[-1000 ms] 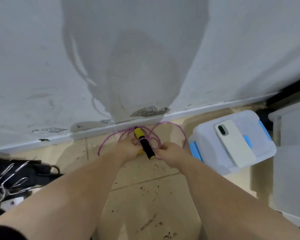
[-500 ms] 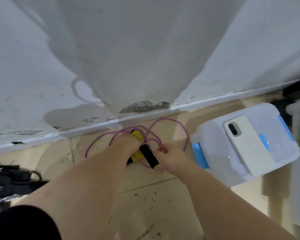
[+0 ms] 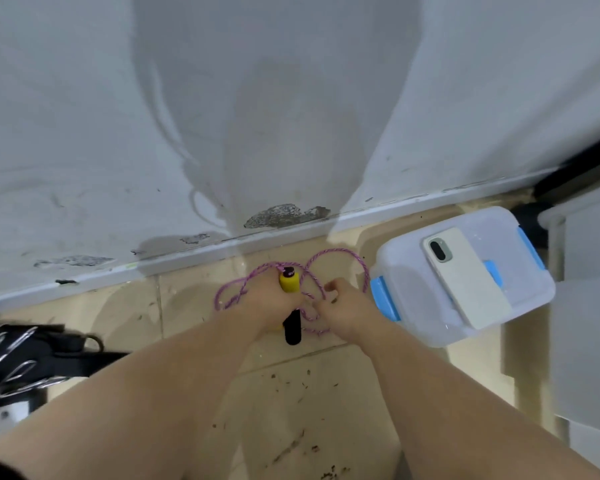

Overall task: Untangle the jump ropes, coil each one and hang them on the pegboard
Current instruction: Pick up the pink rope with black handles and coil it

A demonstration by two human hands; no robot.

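A pink speckled jump rope (image 3: 340, 254) lies in loose loops on the tiled floor near the wall's skirting. Its yellow and black handle (image 3: 289, 282) stands roughly upright in the picture. My left hand (image 3: 264, 299) grips the handle around its middle, with rope loops spilling out to its left. My right hand (image 3: 343, 306) sits just to the right of the handle and pinches a strand of the rope between curled fingers. No pegboard is in view.
A translucent plastic box with blue clips (image 3: 520, 306) stands on the floor at the right, with a white phone (image 3: 465, 275) lying on its lid. Black gear with metal hooks (image 3: 11, 362) lies at the far left. The white wall (image 3: 291, 98) rises directly ahead.
The handle has swung from a slant to nearly upright in my left hand. My right hand has shifted from the handle's black end onto the rope strands. The view has tilted slightly.
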